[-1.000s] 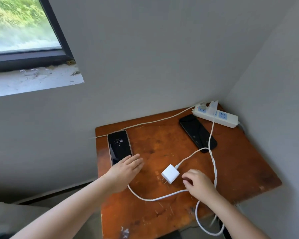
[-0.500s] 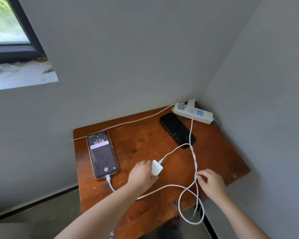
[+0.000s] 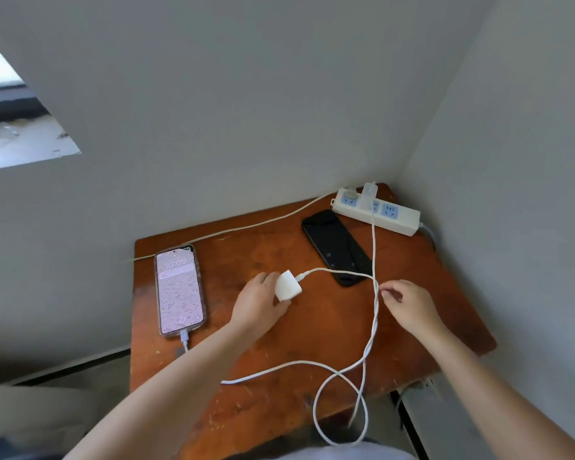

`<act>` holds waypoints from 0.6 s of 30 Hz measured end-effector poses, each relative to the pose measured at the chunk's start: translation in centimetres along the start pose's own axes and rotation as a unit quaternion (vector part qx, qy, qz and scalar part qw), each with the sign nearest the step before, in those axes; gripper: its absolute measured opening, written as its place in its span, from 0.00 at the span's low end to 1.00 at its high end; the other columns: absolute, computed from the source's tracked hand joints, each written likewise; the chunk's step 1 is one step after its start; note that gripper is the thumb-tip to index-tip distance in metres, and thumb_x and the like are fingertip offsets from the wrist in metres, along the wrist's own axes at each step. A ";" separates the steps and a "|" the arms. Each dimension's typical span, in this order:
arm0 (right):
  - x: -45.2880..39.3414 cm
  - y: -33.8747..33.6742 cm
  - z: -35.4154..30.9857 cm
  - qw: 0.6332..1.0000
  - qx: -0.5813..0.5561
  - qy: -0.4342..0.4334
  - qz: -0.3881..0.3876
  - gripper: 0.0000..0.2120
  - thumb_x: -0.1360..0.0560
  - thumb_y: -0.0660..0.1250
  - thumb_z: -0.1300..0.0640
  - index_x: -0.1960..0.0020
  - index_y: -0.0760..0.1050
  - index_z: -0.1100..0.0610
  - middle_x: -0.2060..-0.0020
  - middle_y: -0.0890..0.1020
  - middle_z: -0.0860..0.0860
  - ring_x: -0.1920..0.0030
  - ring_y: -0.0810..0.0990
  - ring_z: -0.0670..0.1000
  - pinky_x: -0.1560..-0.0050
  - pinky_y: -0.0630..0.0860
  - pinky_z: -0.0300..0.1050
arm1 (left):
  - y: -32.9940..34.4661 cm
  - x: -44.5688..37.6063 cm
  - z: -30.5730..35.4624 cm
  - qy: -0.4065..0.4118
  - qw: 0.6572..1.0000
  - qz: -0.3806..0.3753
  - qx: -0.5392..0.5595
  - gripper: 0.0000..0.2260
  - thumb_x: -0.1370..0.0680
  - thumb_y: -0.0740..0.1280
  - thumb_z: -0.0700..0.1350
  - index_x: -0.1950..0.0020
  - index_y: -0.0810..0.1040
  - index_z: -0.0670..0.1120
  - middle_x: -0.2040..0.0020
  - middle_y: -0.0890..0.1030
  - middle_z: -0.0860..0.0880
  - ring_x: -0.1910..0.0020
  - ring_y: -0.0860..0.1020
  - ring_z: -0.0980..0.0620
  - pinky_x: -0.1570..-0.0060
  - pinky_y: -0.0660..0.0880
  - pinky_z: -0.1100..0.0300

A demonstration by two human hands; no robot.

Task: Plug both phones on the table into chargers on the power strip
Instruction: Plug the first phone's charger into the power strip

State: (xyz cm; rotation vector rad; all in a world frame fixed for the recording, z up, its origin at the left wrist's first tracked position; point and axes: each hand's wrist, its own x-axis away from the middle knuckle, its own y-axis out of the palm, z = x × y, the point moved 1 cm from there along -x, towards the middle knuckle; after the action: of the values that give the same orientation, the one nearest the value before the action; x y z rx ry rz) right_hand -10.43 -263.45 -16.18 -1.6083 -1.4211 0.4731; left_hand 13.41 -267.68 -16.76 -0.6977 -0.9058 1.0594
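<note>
A phone with a lit screen [image 3: 180, 288] lies at the table's left, a white cable plugged into its lower end. My left hand [image 3: 261, 302] grips a white charger block [image 3: 287, 285] lifted just off the wood; that cable runs from it. A black phone [image 3: 337, 247] lies dark near the back right. Behind it sits the white power strip [image 3: 395, 215] with a charger [image 3: 369, 190] plugged in. That charger's cable [image 3: 374, 247] drops toward the front, and my right hand [image 3: 409, 305] pinches it.
The small wooden table [image 3: 312, 327] stands in a wall corner. The two white cables cross and loop over the front edge [image 3: 341, 416]. The strip's own cord [image 3: 246, 227] runs along the back edge to the left. A window sill [image 3: 20, 141] is at the upper left.
My left hand left the lit phone, took up the charger block and lifted it. The cable is now plugged into that phone. My right hand moved right onto the other cable.
</note>
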 end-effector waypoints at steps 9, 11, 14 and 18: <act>-4.9 -2.6 2.8 0.996 -0.075 -0.012 -0.053 0.16 0.20 0.56 0.62 0.32 0.68 0.60 0.35 0.74 0.57 0.36 0.73 0.54 0.38 0.69 0.42 | 0.3 -5.1 7.5 -0.003 0.993 0.080 0.082 0.23 0.26 0.69 0.43 0.33 0.68 0.44 0.33 0.72 0.45 0.33 0.68 0.47 0.38 0.69 0.56; -5.4 -2.7 2.9 0.992 -0.093 -0.013 -0.082 0.18 0.19 0.54 0.62 0.31 0.66 0.59 0.33 0.72 0.56 0.33 0.71 0.54 0.33 0.67 0.47 | 1.5 -5.4 8.4 -0.011 0.993 0.073 0.094 0.25 0.27 0.69 0.42 0.32 0.67 0.44 0.32 0.71 0.45 0.32 0.68 0.48 0.36 0.68 0.55; -5.9 -2.9 2.4 0.976 -0.161 -0.004 -0.144 0.18 0.19 0.52 0.61 0.30 0.65 0.56 0.34 0.73 0.55 0.35 0.72 0.54 0.31 0.68 0.51 | 2.9 -5.5 9.3 -0.017 0.993 0.052 0.104 0.26 0.27 0.70 0.41 0.31 0.66 0.46 0.30 0.69 0.46 0.30 0.65 0.49 0.33 0.64 0.57; -6.7 -3.6 2.4 0.973 -0.193 0.021 -0.123 0.18 0.21 0.56 0.64 0.31 0.67 0.57 0.52 0.78 0.51 0.51 0.77 0.50 0.39 0.73 0.49 | 3.7 -5.7 10.5 -0.003 0.995 0.030 0.098 0.26 0.27 0.69 0.40 0.31 0.66 0.46 0.29 0.68 0.47 0.29 0.64 0.49 0.32 0.62 0.58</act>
State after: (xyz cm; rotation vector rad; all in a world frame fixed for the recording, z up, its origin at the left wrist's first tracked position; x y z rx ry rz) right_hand -16.14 -269.03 -16.30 -1.6958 -1.7279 0.0149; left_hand 1.35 -271.09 -16.52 -0.5605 -0.7788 1.1863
